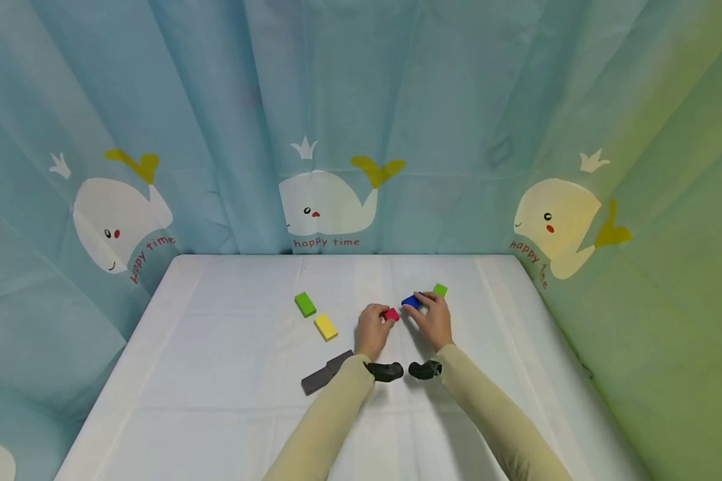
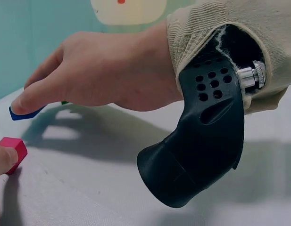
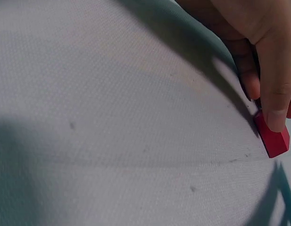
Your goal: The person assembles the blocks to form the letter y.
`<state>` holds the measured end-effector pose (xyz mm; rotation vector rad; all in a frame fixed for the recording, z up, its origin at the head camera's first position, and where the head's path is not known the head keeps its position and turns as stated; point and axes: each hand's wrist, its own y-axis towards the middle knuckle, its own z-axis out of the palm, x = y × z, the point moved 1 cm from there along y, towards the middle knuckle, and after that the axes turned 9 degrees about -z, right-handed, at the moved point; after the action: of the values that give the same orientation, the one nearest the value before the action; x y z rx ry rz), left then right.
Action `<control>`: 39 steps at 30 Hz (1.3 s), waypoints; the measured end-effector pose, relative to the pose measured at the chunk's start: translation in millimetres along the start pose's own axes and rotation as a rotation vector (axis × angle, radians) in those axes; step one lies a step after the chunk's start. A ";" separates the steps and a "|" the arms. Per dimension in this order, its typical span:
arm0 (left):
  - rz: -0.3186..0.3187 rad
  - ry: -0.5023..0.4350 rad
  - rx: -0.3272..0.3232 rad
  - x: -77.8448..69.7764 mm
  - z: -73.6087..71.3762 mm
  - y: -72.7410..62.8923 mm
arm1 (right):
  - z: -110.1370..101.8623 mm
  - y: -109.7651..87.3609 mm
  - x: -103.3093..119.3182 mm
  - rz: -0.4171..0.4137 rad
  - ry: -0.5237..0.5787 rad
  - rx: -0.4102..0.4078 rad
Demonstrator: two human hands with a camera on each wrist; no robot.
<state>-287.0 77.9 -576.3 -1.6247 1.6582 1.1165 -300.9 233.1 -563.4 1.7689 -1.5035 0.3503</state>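
Note:
Near the middle of the table, my left hand (image 1: pixel 374 331) pinches a red block (image 1: pixel 392 314) between thumb and fingers. Just to its right, my right hand (image 1: pixel 434 322) grips a blue block (image 1: pixel 410 302) by its right part. The two blocks are close together but apart. In the left wrist view the blue block (image 2: pixel 26 114) is under the right fingertips, and the left thumb presses the red block (image 2: pixel 15 151). The right wrist view shows the left thumb and fingers on the red block (image 3: pixel 273 137). A green block (image 1: pixel 440 290) lies just beyond the right hand, partly hidden.
Left of the hands lie another green block (image 1: pixel 305 304) and a yellow block (image 1: pixel 325 327). Two dark grey blocks (image 1: pixel 317 381) lie end to end beside the left sleeve, which partly covers one. A whale-print curtain (image 1: pixel 457 133) surrounds the white table (image 1: pixel 216 334).

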 end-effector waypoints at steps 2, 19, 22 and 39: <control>-0.004 0.007 0.000 0.1 0.5 0.1 | 0.3 -0.2 -0.1 0.007 0.001 0.014; 0.017 0.094 0.071 -4.6 1.0 3.1 | 0.0 -2.5 -2.2 -0.033 -0.023 0.029; 0.014 0.111 0.062 -3.9 2.6 3.3 | -0.3 -2.0 -2.1 -0.026 -0.018 0.040; 0.037 0.132 0.027 -3.7 3.6 4.6 | 8.1 -0.3 -7.3 -0.119 -0.035 0.062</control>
<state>-291.7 82.5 -574.2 -1.6888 1.7857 1.0197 -304.7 232.7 -573.6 1.9125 -1.4170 0.3097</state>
